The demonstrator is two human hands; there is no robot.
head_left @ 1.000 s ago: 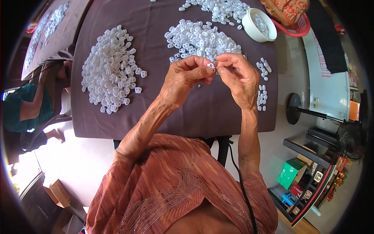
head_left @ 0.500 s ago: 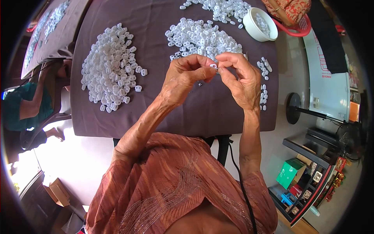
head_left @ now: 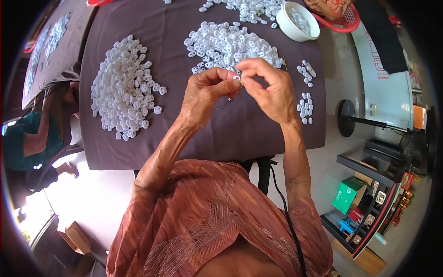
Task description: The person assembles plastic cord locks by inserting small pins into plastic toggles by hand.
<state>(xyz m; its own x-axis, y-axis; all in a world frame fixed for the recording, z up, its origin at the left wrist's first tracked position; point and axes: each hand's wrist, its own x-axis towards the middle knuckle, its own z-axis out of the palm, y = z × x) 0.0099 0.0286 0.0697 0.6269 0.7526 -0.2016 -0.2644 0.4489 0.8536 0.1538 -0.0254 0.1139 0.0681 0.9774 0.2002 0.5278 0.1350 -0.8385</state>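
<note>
A small white oval plastic piece with two holes (head_left: 236,78) is pinched between the thumb and fingers of my left hand (head_left: 201,94), above the dark tablecloth. My right hand (head_left: 272,92) meets it from the other side, its thumb and forefinger closed at the piece's edge. Whatever else lies between those right fingertips is too small to make out. Just beyond both hands spreads a heap of the same white pieces (head_left: 230,44). Another large heap (head_left: 122,87) lies to the left of my left hand.
Small groups of white pieces (head_left: 305,108) lie right of my right hand. At the far right stands a white bowl (head_left: 285,25) holding pieces, beside a red basket (head_left: 353,21) and another person's arm. More pieces (head_left: 258,9) lie at the far edge. A person in teal sits left.
The view has shifted, so the table and heaps sit further left. My hands stay together at the white piece, and my right hand has tilted slightly.
</note>
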